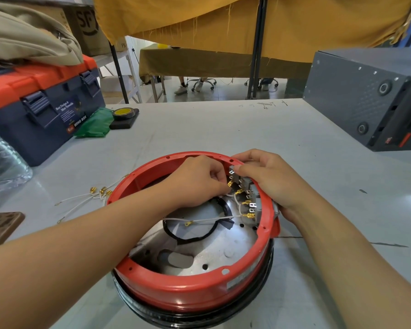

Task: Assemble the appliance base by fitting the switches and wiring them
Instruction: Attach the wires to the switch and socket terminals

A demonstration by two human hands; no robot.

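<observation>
The red appliance base [195,293] sits on the near part of the worktop [223,129], open side up, with the switches [243,186] fitted in a row along its inner wall on the right. The main risk is a brass connector going onto the wrong tab, or only partly on, because the tabs stand close together and the left hand [197,184] hides much of them. A hard push could also bend a tab or drive a switch out through the wall, if the right hand [266,176] lets go. The left hand's grip is closed, fingertips pinching a brass connector [230,184] right at the switch tabs, though I cannot quite tell whether it is seated. The right hand is curled over the rim, gripping the switch block from outside, so the work lies directly between the two hands. Spare white wires [86,198] lie on the worktop left of the base, well apart from either hand.
</observation>
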